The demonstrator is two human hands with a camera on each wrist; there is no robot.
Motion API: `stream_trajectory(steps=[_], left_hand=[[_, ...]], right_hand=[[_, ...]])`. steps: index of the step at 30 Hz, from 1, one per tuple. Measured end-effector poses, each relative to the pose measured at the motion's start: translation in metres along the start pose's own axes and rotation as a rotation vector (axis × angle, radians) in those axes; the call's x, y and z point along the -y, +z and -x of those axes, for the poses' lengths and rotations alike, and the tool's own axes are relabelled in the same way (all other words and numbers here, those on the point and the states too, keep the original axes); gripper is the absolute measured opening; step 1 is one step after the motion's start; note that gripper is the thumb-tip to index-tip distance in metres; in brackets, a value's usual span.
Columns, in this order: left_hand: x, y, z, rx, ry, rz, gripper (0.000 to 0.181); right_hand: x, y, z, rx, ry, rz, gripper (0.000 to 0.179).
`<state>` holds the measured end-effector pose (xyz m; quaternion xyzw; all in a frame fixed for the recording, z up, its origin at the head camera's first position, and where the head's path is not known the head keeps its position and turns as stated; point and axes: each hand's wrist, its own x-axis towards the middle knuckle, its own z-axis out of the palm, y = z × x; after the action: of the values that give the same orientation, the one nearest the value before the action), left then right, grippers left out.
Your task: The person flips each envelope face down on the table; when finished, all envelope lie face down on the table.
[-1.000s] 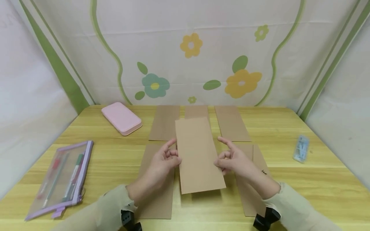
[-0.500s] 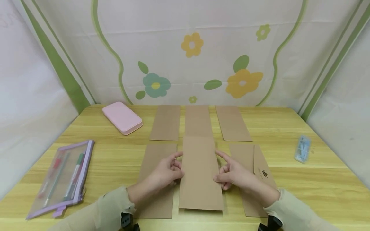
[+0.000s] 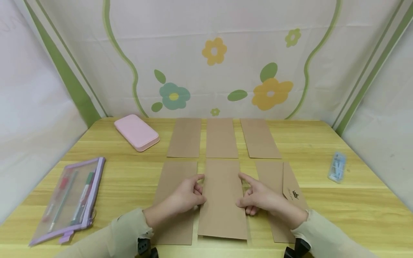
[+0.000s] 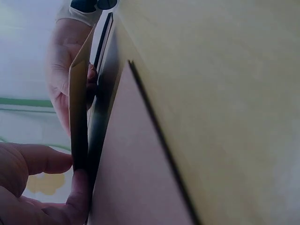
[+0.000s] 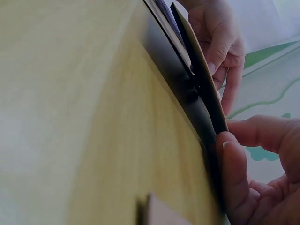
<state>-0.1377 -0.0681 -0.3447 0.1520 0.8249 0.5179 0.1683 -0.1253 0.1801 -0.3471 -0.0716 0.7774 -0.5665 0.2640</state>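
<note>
A brown kraft-paper envelope is at the front centre of the table in the head view, its near edge slightly raised. My left hand pinches its left side and my right hand its right side. Both wrist views show the envelope edge-on, between thumb and fingers, a narrow dark gap beneath it. Flat to its left lies another brown envelope. To its right is one with a flap and a crown print, partly behind my right forearm. Three more brown pieces, the middle one among them, form a row behind.
A pink case lies at the back left. A clear, purple-edged zip pouch with pens is at the left. A small light-blue clear box sits on the right of the wooden table. A flowered cloth hangs behind.
Both hands have lowered the held envelope toward me and down to the table, straightening it. The middle back piece, partly covered before, now shows whole.
</note>
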Motion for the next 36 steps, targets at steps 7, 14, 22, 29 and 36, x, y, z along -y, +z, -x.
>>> stream_trajectory(steps=[7,14,22,29,36], left_hand=[[-0.006,-0.009,0.000,0.041,0.012,-0.130,0.061],[-0.008,-0.013,0.000,0.104,-0.003,-0.162,0.064],[-0.009,-0.012,-0.002,0.118,0.075,-0.120,0.057],[-0.022,-0.009,-0.006,0.076,0.253,-0.050,0.048],[-0.042,0.000,-0.012,0.005,0.249,0.121,0.054]], right_hand=[[0.001,-0.001,-0.002,-0.014,0.019,0.006,0.098],[0.002,-0.002,-0.001,-0.016,0.018,0.014,0.094],[0.009,-0.012,0.005,-0.042,-0.006,0.033,0.089],[0.021,-0.036,0.022,-0.087,-0.081,0.037,0.084],[0.026,-0.066,0.047,-0.176,-0.127,0.100,0.077]])
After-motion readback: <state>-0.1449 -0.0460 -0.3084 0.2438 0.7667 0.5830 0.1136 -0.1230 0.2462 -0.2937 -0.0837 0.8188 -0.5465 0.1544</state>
